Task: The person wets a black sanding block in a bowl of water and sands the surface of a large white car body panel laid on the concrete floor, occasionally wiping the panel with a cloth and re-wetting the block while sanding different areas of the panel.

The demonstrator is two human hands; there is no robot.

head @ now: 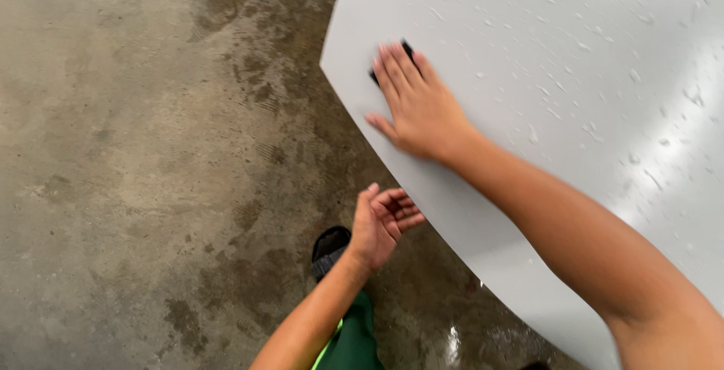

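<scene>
Dark pad (388, 59) under right hand (418, 106), wet panel (573, 76)

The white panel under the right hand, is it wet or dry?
Wet. Water beads and streaks dot the white panel, shining in the light, around where the right hand presses a dark pad flat on it.

We look from a single camera worn on the head, facing steeply down and slightly forward. It sits close: both forearms enter from the lower edge, the right hand (418, 106) and left hand (383, 223) near mid-frame. The wet grey panel (573, 76) fills our upper right, the stained concrete floor (128, 159) our left. No second view overlaps it.
</scene>
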